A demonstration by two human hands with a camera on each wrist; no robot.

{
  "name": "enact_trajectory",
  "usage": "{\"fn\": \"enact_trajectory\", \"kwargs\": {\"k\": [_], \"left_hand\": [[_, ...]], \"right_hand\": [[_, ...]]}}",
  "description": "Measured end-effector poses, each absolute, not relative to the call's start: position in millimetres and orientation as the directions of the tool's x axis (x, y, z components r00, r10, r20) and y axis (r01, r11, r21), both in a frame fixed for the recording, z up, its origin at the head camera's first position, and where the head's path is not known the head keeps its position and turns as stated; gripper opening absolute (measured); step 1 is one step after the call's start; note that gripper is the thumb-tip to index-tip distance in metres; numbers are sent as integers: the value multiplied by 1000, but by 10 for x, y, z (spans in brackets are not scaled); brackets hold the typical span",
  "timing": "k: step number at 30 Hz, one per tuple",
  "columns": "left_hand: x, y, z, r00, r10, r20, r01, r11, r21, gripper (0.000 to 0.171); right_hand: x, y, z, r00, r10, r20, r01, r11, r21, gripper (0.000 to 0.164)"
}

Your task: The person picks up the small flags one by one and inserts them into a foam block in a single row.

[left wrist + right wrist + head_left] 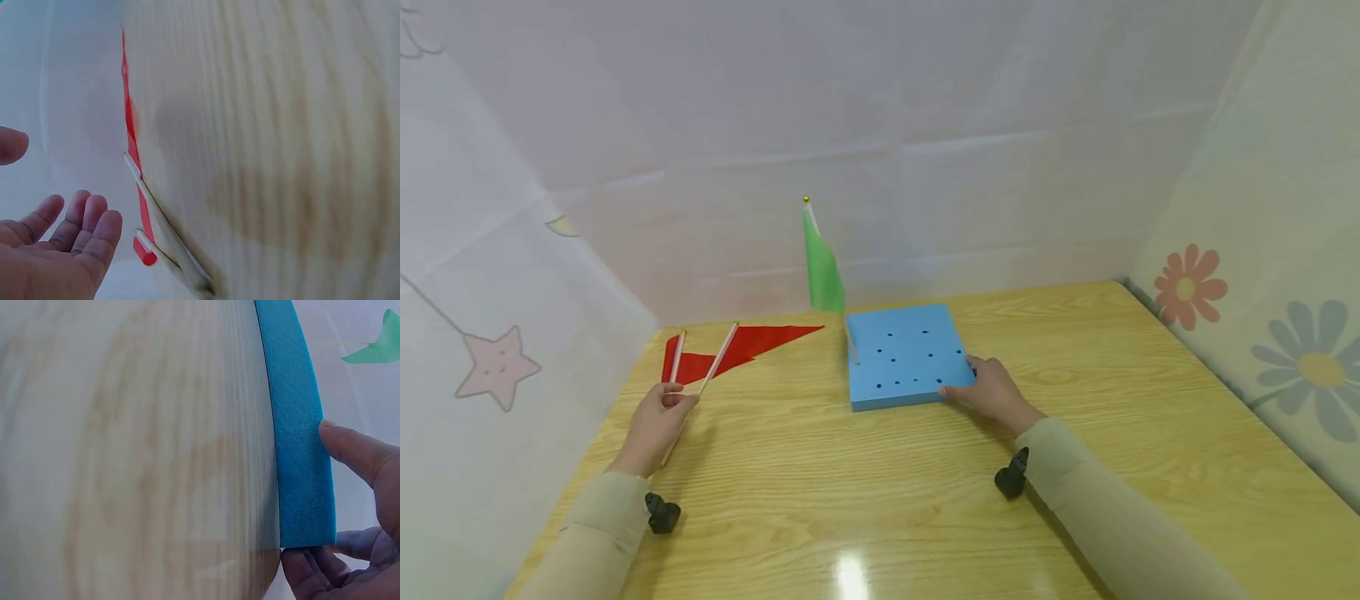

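Observation:
On the table lie two red flags (767,337) on pale sticks, their cloths overlapping. My left hand (655,421) hovers close over the sticks; in the left wrist view its fingers are loosely bent, thumb apart, with nothing between them. A blue foam block (913,354) with several small holes lies flat at the middle. My right hand (996,392) holds the block's near right corner. In the right wrist view the thumb presses its upper edge and the fingers bend against its side. A green flag (825,271) stands upright at the block's left edge, its stick in a hole.
The wood-grain table (790,483) runs up to a pale cloth backdrop (925,200) behind it. Printed cloth hangs at both sides, with flowers (1186,287) on the right and a star (497,367) on the left. A small black device (1013,475) sits on each wrist.

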State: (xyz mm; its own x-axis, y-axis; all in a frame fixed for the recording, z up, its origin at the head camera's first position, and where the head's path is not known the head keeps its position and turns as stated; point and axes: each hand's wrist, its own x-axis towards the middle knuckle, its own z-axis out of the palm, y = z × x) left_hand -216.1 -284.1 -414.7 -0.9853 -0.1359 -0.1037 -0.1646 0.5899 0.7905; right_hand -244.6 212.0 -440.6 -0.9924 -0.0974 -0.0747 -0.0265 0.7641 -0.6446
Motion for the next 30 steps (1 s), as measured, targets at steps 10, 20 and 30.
{"fn": "enact_trajectory", "kwargs": {"k": [10, 20, 30], "left_hand": [[-2109, -2975, -4311, -977, -138, -165, -214, 538, 815, 61], [-2065, -3044, -4325, -963, -152, -223, -268, 435, 860, 63], [-2081, -3124, -4372, -971, -158, -177, -235, 539, 809, 52]], "right_hand": [[-2427, 2155, -4416, -992, -92, -83, -17, 762, -648, 91], [-2458, 2134, -4410, -990, -118, -78, -40, 764, -644, 91], [-2453, 2127, -4385, -990, -112, -91, -28, 767, -641, 92]]}}
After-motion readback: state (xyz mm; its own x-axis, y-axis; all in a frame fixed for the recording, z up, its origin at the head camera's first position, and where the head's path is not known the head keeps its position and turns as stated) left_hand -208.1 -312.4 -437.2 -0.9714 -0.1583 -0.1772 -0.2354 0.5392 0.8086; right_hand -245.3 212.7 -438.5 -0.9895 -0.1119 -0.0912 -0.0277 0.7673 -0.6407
